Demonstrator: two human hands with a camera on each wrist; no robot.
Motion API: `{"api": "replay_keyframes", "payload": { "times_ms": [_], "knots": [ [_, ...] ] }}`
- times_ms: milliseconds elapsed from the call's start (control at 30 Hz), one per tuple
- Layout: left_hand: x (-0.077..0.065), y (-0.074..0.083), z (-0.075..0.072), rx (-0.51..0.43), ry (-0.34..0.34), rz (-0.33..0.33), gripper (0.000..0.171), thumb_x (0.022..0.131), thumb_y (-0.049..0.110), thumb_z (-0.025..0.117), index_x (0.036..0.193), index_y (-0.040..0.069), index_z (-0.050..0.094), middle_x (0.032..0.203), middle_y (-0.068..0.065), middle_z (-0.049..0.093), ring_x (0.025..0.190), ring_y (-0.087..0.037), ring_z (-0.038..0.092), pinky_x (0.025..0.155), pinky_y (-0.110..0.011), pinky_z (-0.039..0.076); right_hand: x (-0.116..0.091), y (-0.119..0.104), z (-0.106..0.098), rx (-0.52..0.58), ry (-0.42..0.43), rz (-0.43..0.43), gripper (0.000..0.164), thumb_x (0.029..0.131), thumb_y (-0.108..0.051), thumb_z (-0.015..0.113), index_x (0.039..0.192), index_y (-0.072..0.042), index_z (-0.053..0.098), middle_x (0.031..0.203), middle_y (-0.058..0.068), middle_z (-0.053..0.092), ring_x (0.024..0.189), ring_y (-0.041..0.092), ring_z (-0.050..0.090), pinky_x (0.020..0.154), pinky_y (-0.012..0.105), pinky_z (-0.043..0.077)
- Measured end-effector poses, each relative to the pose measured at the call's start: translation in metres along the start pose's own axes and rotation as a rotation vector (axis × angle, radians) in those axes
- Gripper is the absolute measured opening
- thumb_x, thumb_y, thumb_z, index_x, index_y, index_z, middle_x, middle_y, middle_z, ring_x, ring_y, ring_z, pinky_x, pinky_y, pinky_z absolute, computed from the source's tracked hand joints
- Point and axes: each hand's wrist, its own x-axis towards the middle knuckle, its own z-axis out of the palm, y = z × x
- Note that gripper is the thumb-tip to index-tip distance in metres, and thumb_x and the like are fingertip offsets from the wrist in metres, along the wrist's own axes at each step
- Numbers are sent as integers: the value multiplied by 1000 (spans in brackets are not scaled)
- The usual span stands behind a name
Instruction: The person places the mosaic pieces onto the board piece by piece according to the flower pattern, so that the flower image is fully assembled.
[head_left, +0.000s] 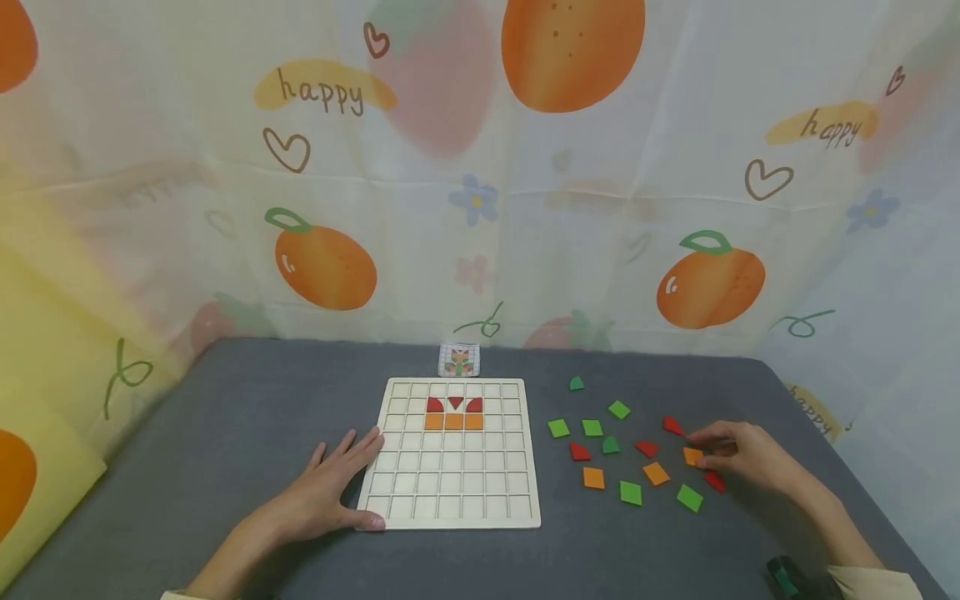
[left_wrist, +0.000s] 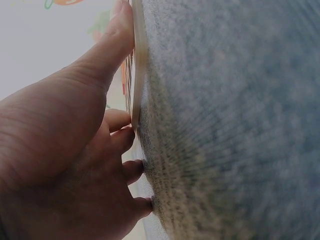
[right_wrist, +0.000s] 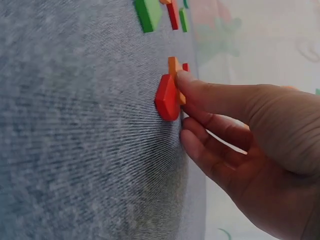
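Observation:
My left hand (head_left: 322, 492) lies with fingers spread along the left edge of a white square grid board (head_left: 450, 483). Its thumb rests on the near left corner, and in the left wrist view fingertips touch the board's rim and the cloth. On the board, a row of orange square tiles (head_left: 453, 422) sits below red pieces (head_left: 455, 403). To the right, my right hand (head_left: 742, 454) pinches an orange square tile (head_left: 693, 457) between thumb and fingers, low at the table. A red piece (right_wrist: 167, 97) lies right beside that tile, partly covering it in the right wrist view.
Loose green squares (head_left: 631, 493), dark green pieces (head_left: 611, 445), red pieces (head_left: 580, 452) and orange squares (head_left: 656, 474) are scattered right of the board. A small pattern card (head_left: 459, 360) lies behind it. A dark object (head_left: 783, 577) is at the near right. A printed curtain (head_left: 562, 250) hangs behind the grey table.

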Motion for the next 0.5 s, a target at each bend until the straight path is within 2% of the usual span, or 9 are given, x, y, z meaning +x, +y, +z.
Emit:
{"api": "replay_keyframes", "payload": {
  "times_ms": [233,500],
  "knots": [
    [0,3,-2,-9,-9,-8,114,67,54,82,155,6,27,162,-14,20,146,-48,6,109,-70,-4,0,-3,2,-50,54,11,19,82,-14,79,99,-7,73,94,3,71,80,4,67,68,23,55],
    [0,3,-1,9,-16,-19,115,67,55,82,155,6,27,162,-14,20,146,-48,7,108,-70,-3,4,-12,4,-42,87,38,16,86,-17,76,100,-9,75,91,0,72,76,4,66,64,25,54]
  ]
}}
